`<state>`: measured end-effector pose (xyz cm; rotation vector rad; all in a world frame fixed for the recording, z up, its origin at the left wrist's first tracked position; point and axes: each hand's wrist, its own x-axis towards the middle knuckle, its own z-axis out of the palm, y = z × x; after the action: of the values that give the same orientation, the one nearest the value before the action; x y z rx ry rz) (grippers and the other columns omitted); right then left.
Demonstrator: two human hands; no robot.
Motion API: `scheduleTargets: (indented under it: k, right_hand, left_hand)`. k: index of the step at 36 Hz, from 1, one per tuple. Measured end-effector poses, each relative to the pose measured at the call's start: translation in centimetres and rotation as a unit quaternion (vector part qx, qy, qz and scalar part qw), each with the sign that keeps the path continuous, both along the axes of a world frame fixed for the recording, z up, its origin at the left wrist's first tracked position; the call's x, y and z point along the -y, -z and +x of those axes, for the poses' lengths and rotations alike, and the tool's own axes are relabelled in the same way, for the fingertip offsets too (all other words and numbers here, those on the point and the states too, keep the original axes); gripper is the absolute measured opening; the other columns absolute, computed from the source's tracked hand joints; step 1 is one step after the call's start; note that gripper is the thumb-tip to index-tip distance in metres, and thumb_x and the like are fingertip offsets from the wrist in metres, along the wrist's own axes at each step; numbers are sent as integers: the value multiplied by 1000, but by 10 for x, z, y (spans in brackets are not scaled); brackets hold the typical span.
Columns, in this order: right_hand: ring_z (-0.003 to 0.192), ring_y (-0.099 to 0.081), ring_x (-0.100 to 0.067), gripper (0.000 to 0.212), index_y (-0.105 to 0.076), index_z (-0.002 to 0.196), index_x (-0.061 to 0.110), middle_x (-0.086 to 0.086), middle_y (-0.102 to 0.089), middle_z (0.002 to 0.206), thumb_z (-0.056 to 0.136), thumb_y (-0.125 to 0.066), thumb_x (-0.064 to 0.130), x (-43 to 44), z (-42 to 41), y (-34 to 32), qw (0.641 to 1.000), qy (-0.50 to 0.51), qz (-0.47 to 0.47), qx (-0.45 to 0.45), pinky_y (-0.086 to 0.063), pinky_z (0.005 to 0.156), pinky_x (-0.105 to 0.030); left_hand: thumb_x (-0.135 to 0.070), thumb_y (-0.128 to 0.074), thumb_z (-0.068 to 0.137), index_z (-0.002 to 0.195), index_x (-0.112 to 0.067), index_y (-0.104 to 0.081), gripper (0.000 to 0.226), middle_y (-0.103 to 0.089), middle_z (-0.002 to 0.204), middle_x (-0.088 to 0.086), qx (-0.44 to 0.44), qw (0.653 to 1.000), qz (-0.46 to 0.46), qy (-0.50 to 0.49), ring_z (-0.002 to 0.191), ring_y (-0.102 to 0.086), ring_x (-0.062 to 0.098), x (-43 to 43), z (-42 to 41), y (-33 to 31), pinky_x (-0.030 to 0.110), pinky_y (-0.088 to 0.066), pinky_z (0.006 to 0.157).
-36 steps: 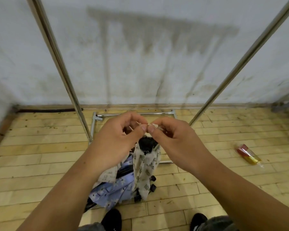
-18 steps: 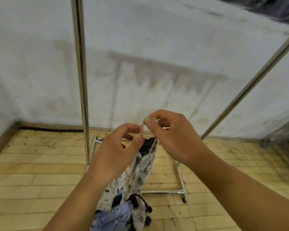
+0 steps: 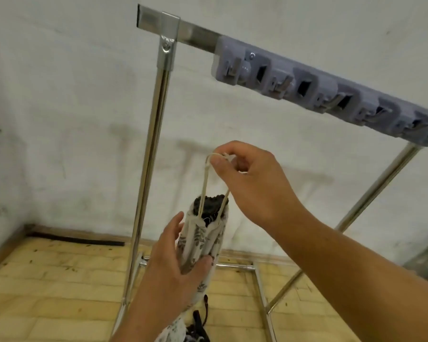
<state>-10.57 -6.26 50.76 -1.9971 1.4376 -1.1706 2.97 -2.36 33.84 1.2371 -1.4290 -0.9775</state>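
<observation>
A folded umbrella [image 3: 203, 240] with cream leaf-printed fabric and a black top hangs upright in front of me. My right hand [image 3: 252, 183] pinches its beige cord loop [image 3: 211, 178] between thumb and fingers, holding it up. My left hand [image 3: 173, 267] grips the umbrella's cloth body from the left, lower down. Above and to the right runs a grey hook strip [image 3: 331, 95] with several metal hooks, fixed on the top bar of a chrome rack [image 3: 156, 134]. The loop is well below the hooks.
The rack's left post stands just left of my hands, and its base rails [image 3: 235, 267] lie on the yellow wooden floor. A stained white wall [image 3: 59, 119] is close behind. The rack's right post [image 3: 371, 193] slants down at the right.
The view has tilted up, bringing the rack's top bar and hook strip into sight. My right hand raised the cord loop higher. My left hand let go of the cord and moved down onto the umbrella's body.
</observation>
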Motion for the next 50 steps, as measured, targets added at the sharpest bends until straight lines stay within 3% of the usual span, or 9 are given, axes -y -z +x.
scheduleTargets:
  k: [4,10,13,19,28,35,39,43,50]
  right_hand:
    - [52,-46,-5,13,-72,92,31,12,-47,57,100,-64,37,13,15,-31,999,-2,-46,-10,-36,54,-11]
    - [50,-47,-2,10,-70,98,35,10,-51,62,102,-61,38,23,24,-70,994,-5,-101,-30,-39,48,-11]
    - [54,-50,2,11,-70,99,34,15,-56,63,103,-60,38,27,27,-90,993,-5,-112,-43,-42,52,-9]
    - [49,-59,-5,11,-71,95,31,0,-72,71,102,-62,34,28,28,-113,992,11,-118,-42,-42,44,-18]
    - [39,-53,-8,16,-71,93,22,0,-72,67,103,-60,27,26,21,-133,993,59,-93,-42,-39,37,-20]
    - [46,-48,-11,21,-72,89,21,4,-62,66,103,-57,25,29,18,-135,995,22,75,68,-43,44,-26]
    - [45,-45,-14,22,-70,94,18,1,-58,65,106,-53,27,30,19,-128,994,4,68,84,-43,44,-27]
    - [46,-46,-16,32,-67,98,15,1,-55,67,109,-46,37,32,20,-116,998,11,30,63,-46,48,-30]
    - [54,-54,-17,33,-66,113,27,0,-58,81,113,-34,35,29,16,-99,995,-32,24,88,-49,47,-31]
  left_hand:
    - [-34,-72,91,132,-68,-33,66,-60,118,-36,-7,1000,-11,-9,105,-63,-11,5,3,-10,16,-56,78]
    - [-22,-71,93,133,-58,-28,68,-62,112,-38,-21,998,-14,-51,103,-55,-25,14,9,-17,0,-45,74]
    - [-31,-73,91,138,-53,-29,67,-57,124,-32,-37,997,4,-73,103,-53,-28,20,14,-16,-2,-45,74]
    - [-51,-69,89,110,-63,-36,40,-47,91,-62,-32,991,46,-121,84,-61,-6,28,16,-17,8,-44,64]
    - [-31,-76,90,78,-40,-68,17,-69,72,-19,-72,980,38,-180,71,-65,4,29,11,-19,27,-52,63]
    - [-29,-74,92,83,-38,-67,14,-68,74,-22,-48,981,47,-180,69,-63,4,23,11,-23,11,-46,55]
    - [-28,-76,90,82,-43,-65,20,-70,74,-6,-47,981,46,-183,73,-64,7,23,10,-23,9,-45,54]
    - [-30,-75,90,83,-42,-66,16,-68,72,-22,-37,984,45,-170,70,-65,3,24,9,-18,11,-47,54]
    - [-26,-76,90,81,-39,-67,18,-66,69,-18,-36,984,59,-165,73,-61,-1,29,7,-10,17,-48,57]
